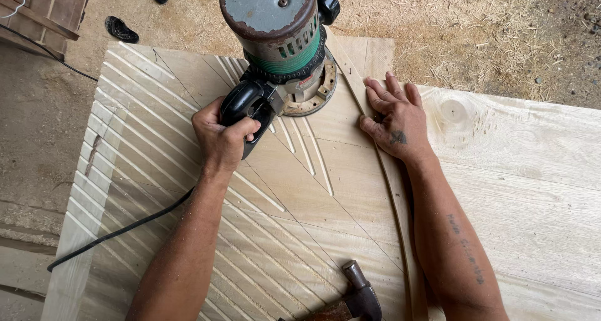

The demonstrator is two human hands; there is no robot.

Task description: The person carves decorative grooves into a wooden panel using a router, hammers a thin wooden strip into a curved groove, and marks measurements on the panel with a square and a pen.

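- Head view looks down on a wood router (282, 42) standing upright on a pale wooden panel (263, 233), upper centre of frame.
- Left hand (222, 136) is wrapped tight around the router's black side handle (247, 108), fingers curled over it; forearm runs in from bottom centre-left.
- Right hand (394, 117) lies flat, fingers spread, pressing on a thin curved wooden guide strip (391, 171) just right of the router base; holds nothing.
- Right forearm runs in from bottom right, along the strip.
- Progress, judging by the grooves: left part of the panel is already full of parallel diagonal flutes (156, 139); a few short grooves sit right under the router, centre.
- Band between those and the strip looks uncut, only a pencil line visible, so the centre-right area seems left to do.
- Black power cord (125, 227) trails from the router to lower left.
- Hammer (357, 296) rests on the panel, bottom centre, apart from both hands.
- Sawdust and shavings (476, 27) cover the ground, upper right; a sandal (122, 30) lies upper left.
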